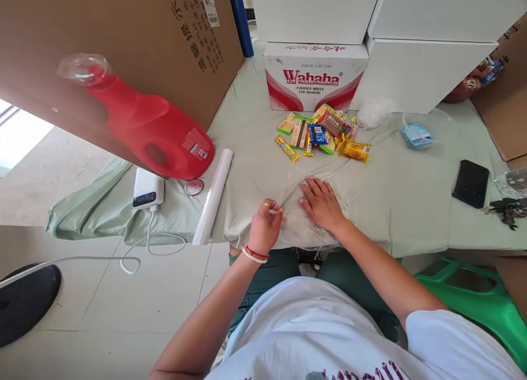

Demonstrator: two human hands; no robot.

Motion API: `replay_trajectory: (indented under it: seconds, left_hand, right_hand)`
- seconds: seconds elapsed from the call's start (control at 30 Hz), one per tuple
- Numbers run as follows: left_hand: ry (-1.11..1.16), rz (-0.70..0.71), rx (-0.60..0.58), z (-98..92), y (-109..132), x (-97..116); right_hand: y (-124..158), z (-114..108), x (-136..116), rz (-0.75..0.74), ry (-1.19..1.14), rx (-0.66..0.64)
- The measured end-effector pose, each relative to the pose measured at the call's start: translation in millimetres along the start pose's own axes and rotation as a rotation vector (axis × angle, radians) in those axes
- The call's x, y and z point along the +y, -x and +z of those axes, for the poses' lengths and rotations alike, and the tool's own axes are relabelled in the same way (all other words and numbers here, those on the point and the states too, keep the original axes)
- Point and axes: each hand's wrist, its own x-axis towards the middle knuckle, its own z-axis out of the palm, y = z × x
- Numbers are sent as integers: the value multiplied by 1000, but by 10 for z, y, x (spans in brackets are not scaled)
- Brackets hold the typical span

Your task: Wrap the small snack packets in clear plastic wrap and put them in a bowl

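Observation:
A thin sheet of clear plastic film [340,190] lies on the cloth-covered table in front of me, hard to make out against the cloth. My left hand [267,221] pinches what looks like its left edge between thumb and fingers. Flat on the film rests my right hand [321,202], fingers stretched out and pressing down. Beyond it sits a pile of small wrapped snacks [317,133], with a yellow-wrapped one [354,150] at its right side. Left of my hands lies a white roll [213,197], slanting toward the table's front edge.
A Wahaha carton [315,78] and white boxes [428,72] line the back. At left are a red jug [152,127], a power bank [148,189] with a cable, and a large cardboard box [123,28]. A phone [471,183] and keys [508,210] lie right; a green stool [477,297] stands below.

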Motion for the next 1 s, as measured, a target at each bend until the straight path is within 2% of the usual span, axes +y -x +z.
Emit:
replay_trajectory:
  seconds: [0.1, 0.27, 0.3, 0.37, 0.47, 0.53, 0.6, 0.73, 0.8, 0.87, 1.0]
  left_hand:
    - [123, -152, -104, -69, 35, -54]
    - [-14, -226, -131, -306, 109, -273]
    - [-65, -243, -109, -384, 124, -303]
    - [-187, -259, 7, -532, 151, -309]
    - [-319, -162, 233, -609, 138, -171]
    - [-350, -17, 287, -499, 48, -16]
    - [-397, 121, 260, -271, -116, 142]
    - [-543, 169, 110, 258, -503, 347]
    - [-543, 156, 90, 410, -642, 381]
    - [-511, 98, 110, 448, -746, 376]
    - [-455, -39, 135, 315, -923, 275]
  right_hand:
    - [67, 7, 37, 8, -15, 32]
    - [83, -14, 37, 20, 0, 35]
    - [79, -13, 33, 18, 3, 32]
    - [74, -7, 29, 15, 3, 28]
    - [75, -2, 29, 7, -1, 26]
    - [76, 0, 29, 1, 6, 30]
    - [77, 5, 27, -7, 20, 36]
    - [85, 14, 29, -14, 27, 48]
    - [83, 0, 49, -3, 25, 51]
    - [63, -32, 92, 12, 20, 49]
    - [-59, -107, 239, 18, -11, 46]
